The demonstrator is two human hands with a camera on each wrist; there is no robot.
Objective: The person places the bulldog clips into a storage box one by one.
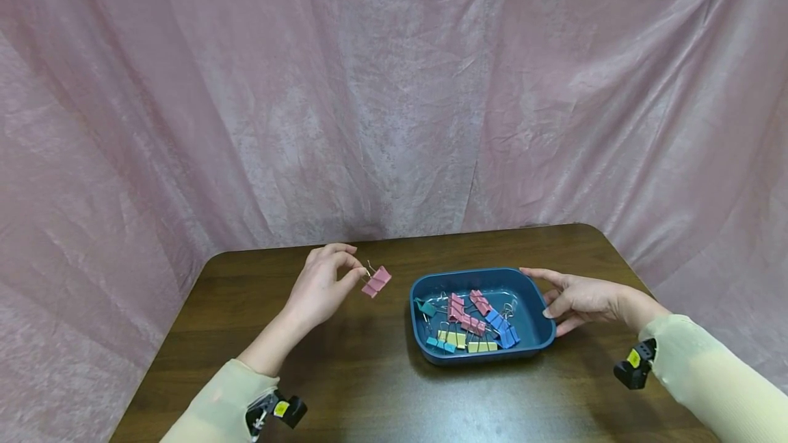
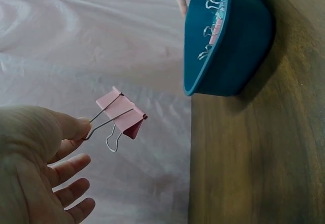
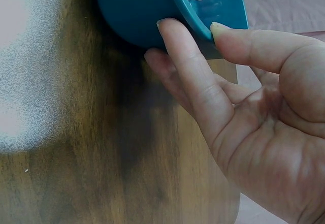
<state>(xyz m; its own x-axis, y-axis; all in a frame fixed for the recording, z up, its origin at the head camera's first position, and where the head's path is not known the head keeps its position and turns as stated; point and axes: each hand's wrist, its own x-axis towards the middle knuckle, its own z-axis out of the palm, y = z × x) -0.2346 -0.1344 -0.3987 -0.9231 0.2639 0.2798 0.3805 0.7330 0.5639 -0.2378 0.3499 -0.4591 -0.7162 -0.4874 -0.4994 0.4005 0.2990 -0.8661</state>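
Note:
My left hand [image 1: 320, 286] pinches a pink binder clip [image 1: 377, 282] by one wire handle between thumb and fingertips, above the table and left of a blue plastic tray [image 1: 535, 286]. In the left wrist view the clip [image 2: 122, 111] hangs in the air, its other handle loose; the remaining fingers are spread. My right hand [image 1: 581, 303] grips the tray's right end. The right wrist view has its thumb on the rim and fingers against the outer wall [image 3: 137, 10]. Inside lie several binder clips: pink [image 1: 455, 307], blue [image 1: 503, 330], yellow [image 1: 482, 346], teal [image 1: 426, 307] and light blue [image 1: 440, 345].
A dark brown wooden table [image 1: 345, 374] with rounded far corners carries the tray. Behind it hangs a pink velvety curtain [image 1: 394, 101]. Small black cameras [image 1: 289, 410] are strapped at both wrists over pale sleeves.

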